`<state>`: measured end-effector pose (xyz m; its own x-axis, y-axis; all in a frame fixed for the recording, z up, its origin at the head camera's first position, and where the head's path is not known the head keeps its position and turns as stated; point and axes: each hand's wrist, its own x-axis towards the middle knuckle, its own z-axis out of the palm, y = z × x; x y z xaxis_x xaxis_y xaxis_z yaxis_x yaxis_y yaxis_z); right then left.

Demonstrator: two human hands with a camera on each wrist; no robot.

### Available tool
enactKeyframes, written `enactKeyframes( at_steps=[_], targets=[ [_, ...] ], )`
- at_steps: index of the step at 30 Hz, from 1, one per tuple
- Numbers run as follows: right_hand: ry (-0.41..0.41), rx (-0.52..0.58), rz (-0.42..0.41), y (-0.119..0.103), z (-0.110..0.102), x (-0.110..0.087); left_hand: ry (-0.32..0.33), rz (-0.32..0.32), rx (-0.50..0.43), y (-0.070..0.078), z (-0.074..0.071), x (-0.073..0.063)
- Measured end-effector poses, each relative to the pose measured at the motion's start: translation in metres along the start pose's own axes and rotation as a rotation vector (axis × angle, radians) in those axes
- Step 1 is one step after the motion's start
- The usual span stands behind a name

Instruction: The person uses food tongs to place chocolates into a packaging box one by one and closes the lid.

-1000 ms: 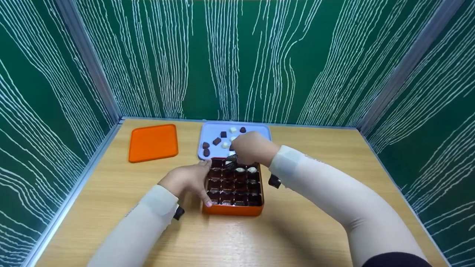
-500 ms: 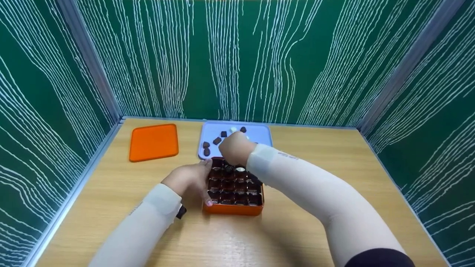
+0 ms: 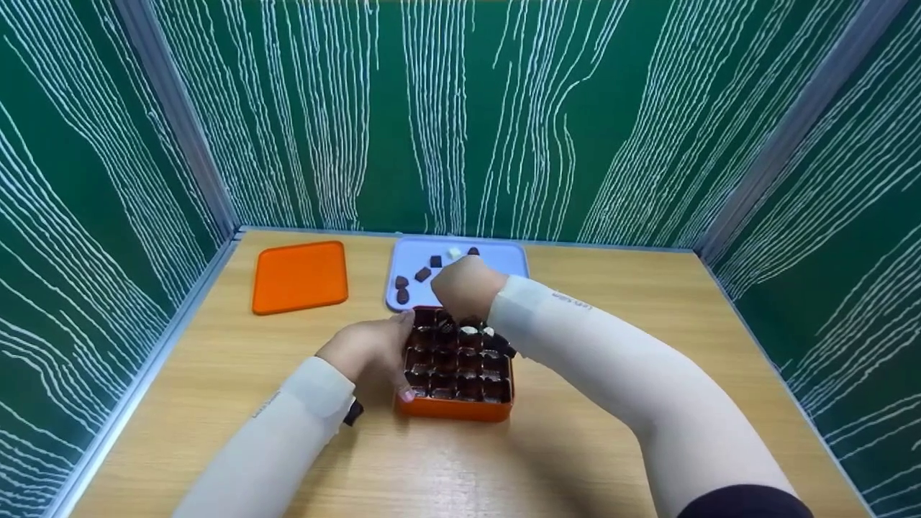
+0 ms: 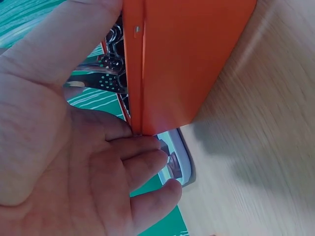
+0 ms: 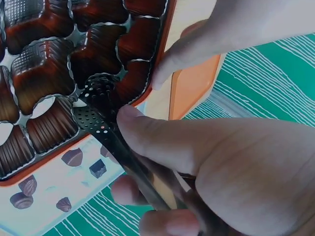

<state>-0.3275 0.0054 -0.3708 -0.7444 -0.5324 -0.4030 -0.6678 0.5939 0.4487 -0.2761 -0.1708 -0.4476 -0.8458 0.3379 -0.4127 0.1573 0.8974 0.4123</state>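
An orange box with a dark brown compartment insert stands in the middle of the table. My left hand grips its left side, thumb at the near corner and fingers at the far one. My right hand holds dark perforated tongs. Their tips reach into a compartment in the far row, and a white sliver shows beside them; I cannot tell whether they pinch it. Two white chocolates sit in compartments to the right, partly hidden by the right wrist in the head view.
Behind the box lies a lavender tray bearing several brown and white chocolates, partly covered by the right hand. An orange lid or flat tray rests at the far left. Green patterned walls border the table's back and sides.
The right hand has moved left with the tongs, then slightly back, and their tips have gone into a far-row compartment. The left hand stays on the box.
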Motion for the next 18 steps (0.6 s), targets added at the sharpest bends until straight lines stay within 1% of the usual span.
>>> enactKeyframes(
  at_steps=[2,7,10,14,18],
  targets=[
    [-0.001,-0.031,0.001,-0.001,0.000,0.001,-0.001,-0.003,0.003,0.001,0.000,-0.001],
    [0.064,-0.150,0.033,-0.006,0.000,0.008,0.011,-0.010,-0.002,0.002,-0.001,-0.002],
    [0.088,-0.175,0.040,-0.006,0.001,0.011,0.013,-0.012,-0.002,0.002,-0.001,-0.001],
    [0.090,-0.121,0.036,-0.001,-0.001,0.009,-0.001,-0.028,-0.010,0.003,-0.002,0.000],
    [0.090,-0.042,0.051,0.010,-0.006,0.000,-0.002,-0.033,0.000,0.004,-0.002,0.001]
  ],
)
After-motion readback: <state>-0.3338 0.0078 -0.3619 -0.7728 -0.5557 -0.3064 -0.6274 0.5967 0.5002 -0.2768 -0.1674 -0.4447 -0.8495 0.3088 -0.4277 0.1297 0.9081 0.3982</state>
